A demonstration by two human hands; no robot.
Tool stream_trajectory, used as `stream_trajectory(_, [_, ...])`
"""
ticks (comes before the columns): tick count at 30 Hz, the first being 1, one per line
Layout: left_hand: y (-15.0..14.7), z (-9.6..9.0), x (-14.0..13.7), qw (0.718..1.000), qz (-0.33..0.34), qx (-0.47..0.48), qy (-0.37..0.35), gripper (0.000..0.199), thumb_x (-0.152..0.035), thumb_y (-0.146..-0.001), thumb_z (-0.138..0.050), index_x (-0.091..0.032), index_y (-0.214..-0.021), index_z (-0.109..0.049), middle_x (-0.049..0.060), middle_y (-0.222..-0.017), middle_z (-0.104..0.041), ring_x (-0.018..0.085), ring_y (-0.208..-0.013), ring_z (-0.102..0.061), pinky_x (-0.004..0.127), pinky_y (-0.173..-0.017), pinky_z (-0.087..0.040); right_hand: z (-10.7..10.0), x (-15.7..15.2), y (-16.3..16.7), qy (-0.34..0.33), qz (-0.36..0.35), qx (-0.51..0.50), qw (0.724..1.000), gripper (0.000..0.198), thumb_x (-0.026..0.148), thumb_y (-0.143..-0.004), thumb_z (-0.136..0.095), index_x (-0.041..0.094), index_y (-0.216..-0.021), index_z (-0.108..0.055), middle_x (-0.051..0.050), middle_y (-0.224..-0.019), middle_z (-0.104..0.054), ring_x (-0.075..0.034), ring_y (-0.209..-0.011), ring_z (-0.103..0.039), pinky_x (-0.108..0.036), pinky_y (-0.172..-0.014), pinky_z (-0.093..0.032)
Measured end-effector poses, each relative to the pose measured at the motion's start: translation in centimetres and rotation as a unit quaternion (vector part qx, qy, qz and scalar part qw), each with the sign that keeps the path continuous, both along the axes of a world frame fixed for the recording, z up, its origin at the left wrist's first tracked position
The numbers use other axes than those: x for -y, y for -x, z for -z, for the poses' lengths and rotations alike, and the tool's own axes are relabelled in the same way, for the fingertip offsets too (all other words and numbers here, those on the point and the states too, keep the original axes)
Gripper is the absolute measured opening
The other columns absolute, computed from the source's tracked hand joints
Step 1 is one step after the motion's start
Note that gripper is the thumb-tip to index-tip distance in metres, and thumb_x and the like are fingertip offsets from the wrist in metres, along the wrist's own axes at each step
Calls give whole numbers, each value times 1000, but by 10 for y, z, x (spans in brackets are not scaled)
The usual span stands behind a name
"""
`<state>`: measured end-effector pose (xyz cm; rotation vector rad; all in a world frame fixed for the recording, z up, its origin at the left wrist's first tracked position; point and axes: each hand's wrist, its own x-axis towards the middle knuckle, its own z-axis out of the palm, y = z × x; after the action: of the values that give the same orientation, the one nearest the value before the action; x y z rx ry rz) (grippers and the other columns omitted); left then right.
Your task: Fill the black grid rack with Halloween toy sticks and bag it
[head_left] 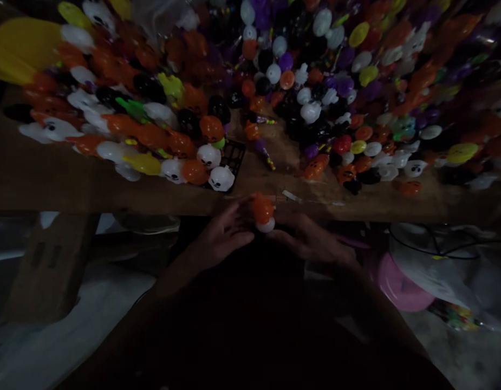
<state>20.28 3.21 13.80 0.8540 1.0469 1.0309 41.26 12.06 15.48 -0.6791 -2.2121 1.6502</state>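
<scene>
An orange plastic figure with a white round base (263,210) is between my hands, just past the table's front edge. My right hand (311,235) has its fingertips at the right side of the figure, near the white base, and appears to grip it there. My left hand (223,233) is on the other side, thumb and fingers apart, with its fingertips close to the orange part. Dim light and blur hide the exact contact. Nearest on the table are a white skull-faced piece (221,179) and an orange-topped candy tube with a purple middle (259,145).
Heaps of orange, white, black, purple and yellow plastic pieces (311,111) cover the back of the wooden table (153,197). A black crate (236,157) sits under the left heap. A white strip (291,196) lies near the edge. Below right is a pink basin (404,284).
</scene>
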Motion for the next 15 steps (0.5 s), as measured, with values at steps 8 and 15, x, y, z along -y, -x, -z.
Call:
stream_trajectory(8, [-29, 0, -23, 991, -116, 62, 14, 27, -42, -87, -78, -21, -103, -74, 6, -106, -74, 11, -72, -60, 21, -59, -48, 12, 1, -14, 67, 7, 39, 997, 36, 45, -105, -52, 17, -91, -71, -1, -78, -66, -13, -68, -58, -25, -65, -49])
stream_trajectory(15, [-38, -5, -32, 987, -160, -12, 15, 29, -39, -79, -85, -20, -98, -75, 0, -81, -69, 5, -46, -45, 20, -41, -34, 22, 6, -12, 29, 64, -1, 998, 39, 46, -106, -48, 17, -91, -69, -2, -81, -67, -15, -72, -61, -27, -71, -51])
